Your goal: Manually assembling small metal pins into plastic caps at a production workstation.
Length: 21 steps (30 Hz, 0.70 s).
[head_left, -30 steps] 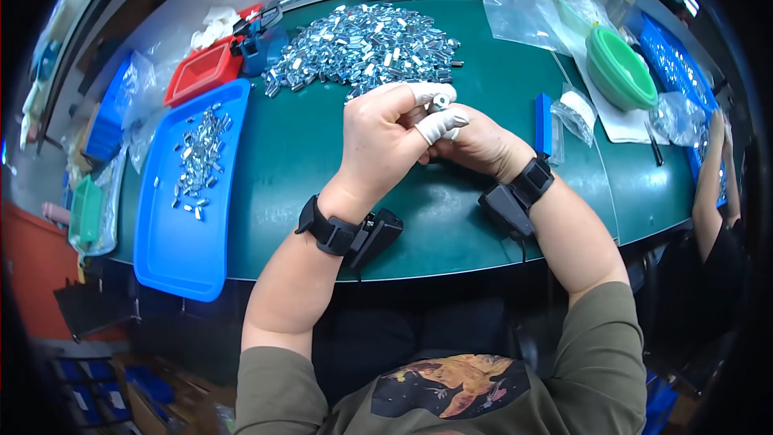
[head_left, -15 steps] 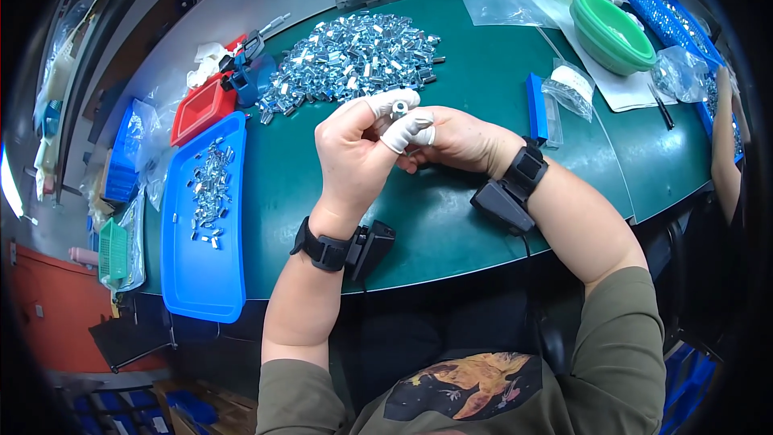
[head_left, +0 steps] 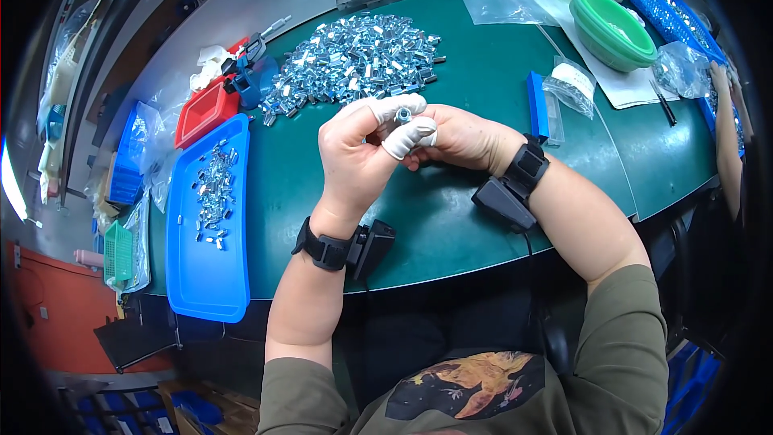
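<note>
My left hand [head_left: 358, 157] and my right hand [head_left: 455, 138] meet above the green table [head_left: 451, 209], fingertips in white finger cots. Between them they pinch a small silver metal part [head_left: 403, 115]. Just beyond the hands lies a big heap of the same shiny metal parts [head_left: 354, 60]. Left of my left hand, a long blue tray [head_left: 201, 274] holds several of these parts [head_left: 213, 193]. Both wrists wear black bands with small black boxes.
A red tray [head_left: 203, 111] and a blue tool [head_left: 254, 76] sit at the heap's left. A blue box [head_left: 537, 105], plastic bags [head_left: 573, 84], a green bowl [head_left: 612, 28] and a blue crate [head_left: 676, 12] stand to the right. Another person's arm [head_left: 729, 137] reaches in at far right.
The view has shifted a little, so the table sits higher and more to the right. My hands stay together on the small part, with the fingers turning slightly.
</note>
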### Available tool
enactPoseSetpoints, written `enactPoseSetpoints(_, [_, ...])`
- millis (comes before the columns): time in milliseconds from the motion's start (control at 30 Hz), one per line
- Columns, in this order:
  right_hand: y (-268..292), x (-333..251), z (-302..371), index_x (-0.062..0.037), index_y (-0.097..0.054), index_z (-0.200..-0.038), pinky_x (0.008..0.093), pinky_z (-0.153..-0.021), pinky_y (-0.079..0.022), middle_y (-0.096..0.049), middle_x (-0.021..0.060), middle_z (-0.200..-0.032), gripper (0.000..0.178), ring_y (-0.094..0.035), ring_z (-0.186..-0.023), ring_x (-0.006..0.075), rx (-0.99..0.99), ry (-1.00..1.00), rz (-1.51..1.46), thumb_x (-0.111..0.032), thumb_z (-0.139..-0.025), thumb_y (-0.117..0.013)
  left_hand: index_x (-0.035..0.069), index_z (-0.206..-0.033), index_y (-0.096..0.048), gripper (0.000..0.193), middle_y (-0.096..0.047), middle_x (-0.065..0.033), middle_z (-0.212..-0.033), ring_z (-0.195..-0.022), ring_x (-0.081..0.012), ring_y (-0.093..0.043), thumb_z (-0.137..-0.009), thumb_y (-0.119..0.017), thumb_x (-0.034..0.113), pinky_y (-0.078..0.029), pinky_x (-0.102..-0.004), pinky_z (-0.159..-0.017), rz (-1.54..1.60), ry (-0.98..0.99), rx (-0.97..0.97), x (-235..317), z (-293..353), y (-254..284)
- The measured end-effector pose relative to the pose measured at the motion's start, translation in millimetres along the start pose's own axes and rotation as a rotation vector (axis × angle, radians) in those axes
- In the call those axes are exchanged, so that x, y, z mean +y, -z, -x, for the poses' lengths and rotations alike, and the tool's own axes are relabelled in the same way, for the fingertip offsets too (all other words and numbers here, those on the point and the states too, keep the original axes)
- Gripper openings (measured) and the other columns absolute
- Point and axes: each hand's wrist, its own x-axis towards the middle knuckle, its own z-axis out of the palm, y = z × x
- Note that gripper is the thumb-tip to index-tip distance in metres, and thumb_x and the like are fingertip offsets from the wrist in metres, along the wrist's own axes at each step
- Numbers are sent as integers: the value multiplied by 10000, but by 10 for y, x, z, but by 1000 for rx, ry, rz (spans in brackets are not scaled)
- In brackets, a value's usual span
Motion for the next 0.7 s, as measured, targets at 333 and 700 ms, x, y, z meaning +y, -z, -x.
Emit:
enactPoseSetpoints(333, [-13, -20, 13, -82, -541, -1013, 204, -648, -420, -527, -11, -793, 289, -506, -727, 84, 42, -11, -4, -306, -832, -562, 44, -869, -664, 238, -515, 12, -593, -504, -49, -447, -670, -724, 160, -347, -176, -451, -35, -39, -40, -8, -5, 13])
enactPoseSetpoints(700, [-62, -50, 15, -55, -551, -886, 225, -645, -416, -524, 15, -788, 135, -495, -683, 102, 77, -32, -55, -166, -811, -564, 19, -868, -656, 222, -568, -15, -655, -551, -51, -491, -675, -712, 113, -404, -181, -497, 40, 28, 21, -38, 17, -23])
